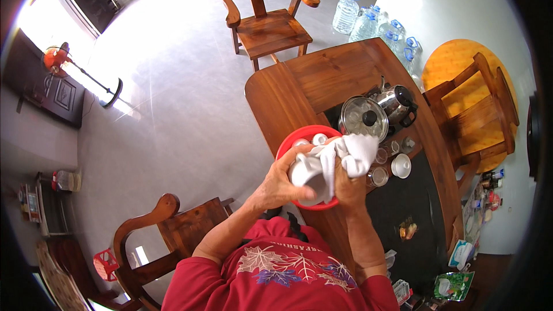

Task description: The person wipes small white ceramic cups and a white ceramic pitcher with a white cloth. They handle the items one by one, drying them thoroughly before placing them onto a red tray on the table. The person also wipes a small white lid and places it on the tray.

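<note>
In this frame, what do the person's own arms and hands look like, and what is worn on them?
Both forearms are bare from the elbow down, entering from the lower edge. The left hand and right hand wear no gloves; no rings or watch can be made out. The short sleeves belong to a red T-shirt with a maple-leaf print in white, red and blue-purple across the chest.

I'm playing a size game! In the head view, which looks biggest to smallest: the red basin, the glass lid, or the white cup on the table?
1. Red basin, partly hidden by the hands and cloth.
2. Glass lid.
3. White cup.
All sit at a similar distance, so the order seems sound.
</note>
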`<state>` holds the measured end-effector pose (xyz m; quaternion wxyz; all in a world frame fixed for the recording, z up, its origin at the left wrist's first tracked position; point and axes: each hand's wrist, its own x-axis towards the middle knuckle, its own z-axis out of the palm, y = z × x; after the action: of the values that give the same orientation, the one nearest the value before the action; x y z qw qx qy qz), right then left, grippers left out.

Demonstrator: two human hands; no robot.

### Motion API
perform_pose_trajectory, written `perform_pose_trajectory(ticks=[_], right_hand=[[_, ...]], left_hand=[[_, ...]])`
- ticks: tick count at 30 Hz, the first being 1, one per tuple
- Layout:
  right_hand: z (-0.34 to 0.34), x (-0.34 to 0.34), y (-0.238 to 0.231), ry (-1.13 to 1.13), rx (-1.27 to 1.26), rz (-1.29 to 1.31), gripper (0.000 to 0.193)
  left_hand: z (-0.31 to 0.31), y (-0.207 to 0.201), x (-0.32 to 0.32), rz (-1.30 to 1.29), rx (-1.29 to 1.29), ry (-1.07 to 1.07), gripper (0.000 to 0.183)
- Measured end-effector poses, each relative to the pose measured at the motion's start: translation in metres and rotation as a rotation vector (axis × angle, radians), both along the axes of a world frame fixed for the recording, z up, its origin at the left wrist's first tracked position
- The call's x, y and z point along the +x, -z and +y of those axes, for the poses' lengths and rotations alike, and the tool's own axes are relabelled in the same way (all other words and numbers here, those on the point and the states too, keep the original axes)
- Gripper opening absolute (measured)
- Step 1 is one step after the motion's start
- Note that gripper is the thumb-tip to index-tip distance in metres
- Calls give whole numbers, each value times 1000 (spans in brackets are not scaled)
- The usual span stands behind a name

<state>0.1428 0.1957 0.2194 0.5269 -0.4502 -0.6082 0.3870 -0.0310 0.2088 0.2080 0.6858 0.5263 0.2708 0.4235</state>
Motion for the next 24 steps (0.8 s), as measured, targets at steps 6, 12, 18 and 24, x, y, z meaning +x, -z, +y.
perform_pose_trajectory(ticks=[6, 12, 18, 24], right_hand=[[-14, -24, -19, 161, 431, -650, 58], [-48, -7, -24, -1, 352, -954, 65], [-56, 3, -38, -150, 25, -573, 54], [-58, -23, -20, 149, 21, -324, 54]], left_hand=[[-1, 8, 14, -271, -272, -97, 57], [-1, 6, 18, -300, -300, -97, 59], [-7, 8, 21, -114, -122, -26, 51], [-18, 7, 34, -325, -261, -52, 33]])
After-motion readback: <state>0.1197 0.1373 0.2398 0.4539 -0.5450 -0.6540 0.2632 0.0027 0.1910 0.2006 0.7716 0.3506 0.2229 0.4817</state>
